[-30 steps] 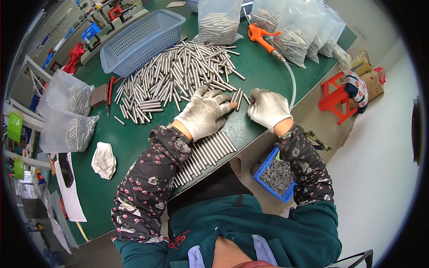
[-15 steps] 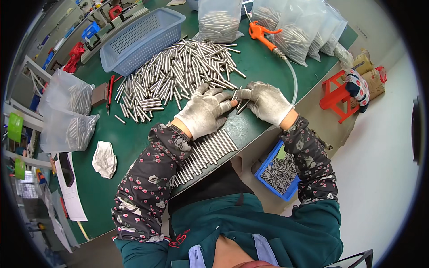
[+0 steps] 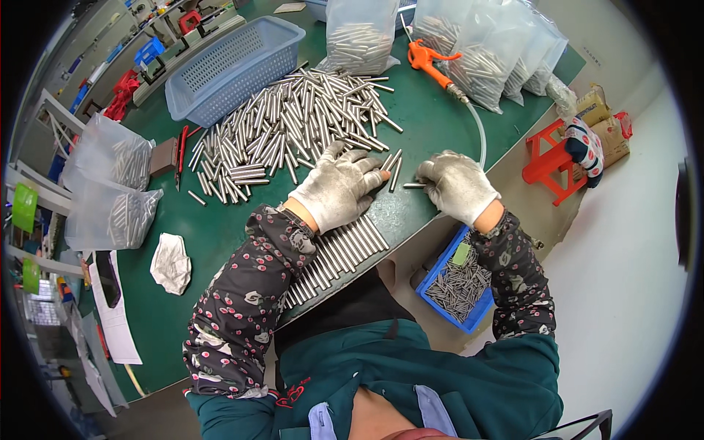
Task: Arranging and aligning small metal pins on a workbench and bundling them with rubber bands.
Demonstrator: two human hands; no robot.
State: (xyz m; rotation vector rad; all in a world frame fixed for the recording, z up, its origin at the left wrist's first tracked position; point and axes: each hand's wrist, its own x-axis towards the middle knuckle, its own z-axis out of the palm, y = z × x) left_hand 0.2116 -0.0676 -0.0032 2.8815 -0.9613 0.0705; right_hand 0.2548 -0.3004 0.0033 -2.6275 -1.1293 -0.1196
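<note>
My left hand (image 3: 337, 189), in a worn white glove with one bare fingertip, lies fingers outstretched over the table, between a heap of steel pins (image 3: 293, 121) and a row of pins (image 3: 341, 253). Its bare fingertip is next to two loose pins (image 3: 396, 170); whether it touches them I cannot tell. Also gloved, my right hand (image 3: 460, 187) has its fingers curled around one end of a single steel pin (image 3: 415, 185), which points left. Side by side along the table's near edge, the row is partly covered by my left hand and sleeve.
Behind the heap stands a blue perforated basket (image 3: 235, 70). Clear bags of pins (image 3: 359, 37) line the back; an orange air gun (image 3: 429, 59) with a hose lies at right. A blue crate of pins (image 3: 458, 286) sits below the table edge, near a red stool (image 3: 550, 165).
My right hand has moved right, away from my left hand, with one pin in its fingers. Two pins now show between the hands. My left hand has barely shifted.
</note>
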